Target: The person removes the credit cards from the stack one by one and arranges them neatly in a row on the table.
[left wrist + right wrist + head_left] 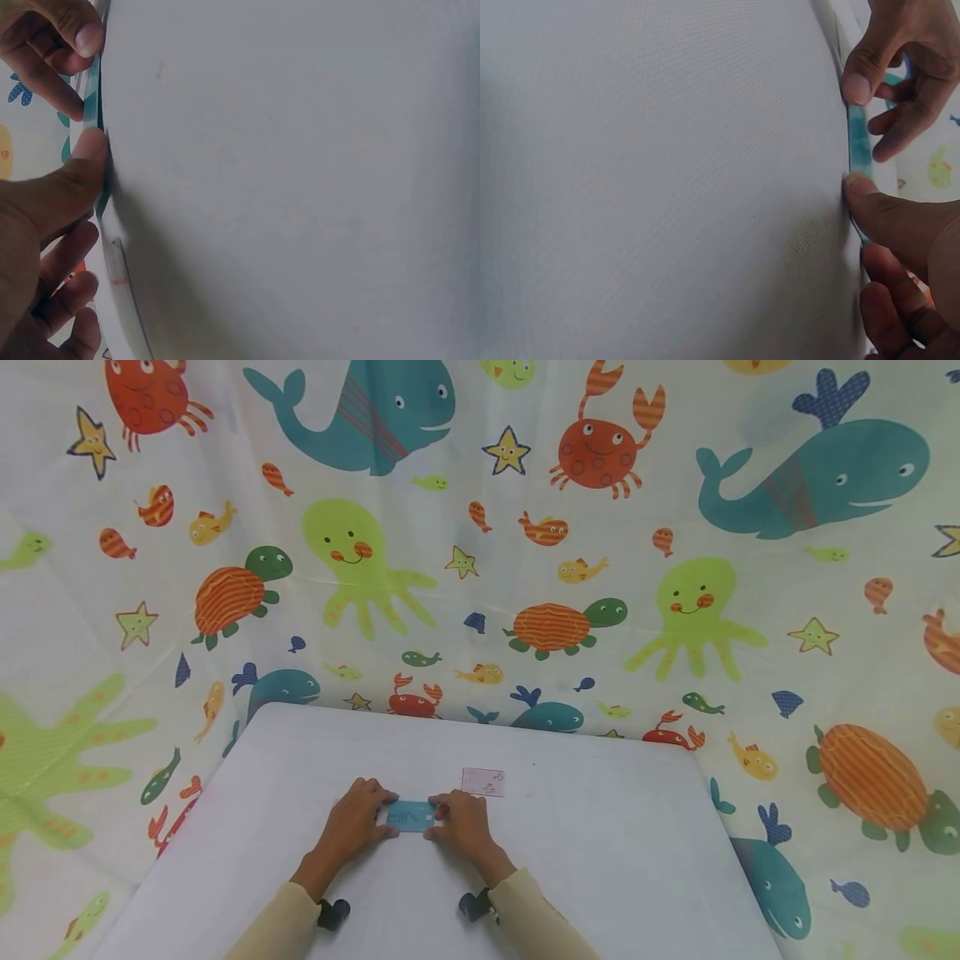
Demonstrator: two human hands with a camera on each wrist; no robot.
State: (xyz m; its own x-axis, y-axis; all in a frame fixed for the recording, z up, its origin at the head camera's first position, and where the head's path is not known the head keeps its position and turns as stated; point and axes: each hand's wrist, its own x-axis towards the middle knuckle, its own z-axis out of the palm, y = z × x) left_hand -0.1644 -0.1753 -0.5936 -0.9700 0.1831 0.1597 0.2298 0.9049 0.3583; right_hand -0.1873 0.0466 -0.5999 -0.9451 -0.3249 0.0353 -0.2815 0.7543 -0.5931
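A light blue card (410,817) with large darker letters and a small white square near its right end lies low over the white table. My left hand (354,820) pinches its left end, index finger at the far corner and thumb at the near one. At the opposite end my right hand (463,828) grips it the same way. Seen edge-on, the blue card (859,139) shows as a thin strip between thumb and fingers in the right wrist view. Just beyond my right hand, a pink patterned card (483,782) lies flat on the table.
The white table (600,843) has its far edge against a hanging curtain (465,585) printed with sea animals. In the left wrist view, a pale flat thing with a thin edge (126,292) lies below the left hand.
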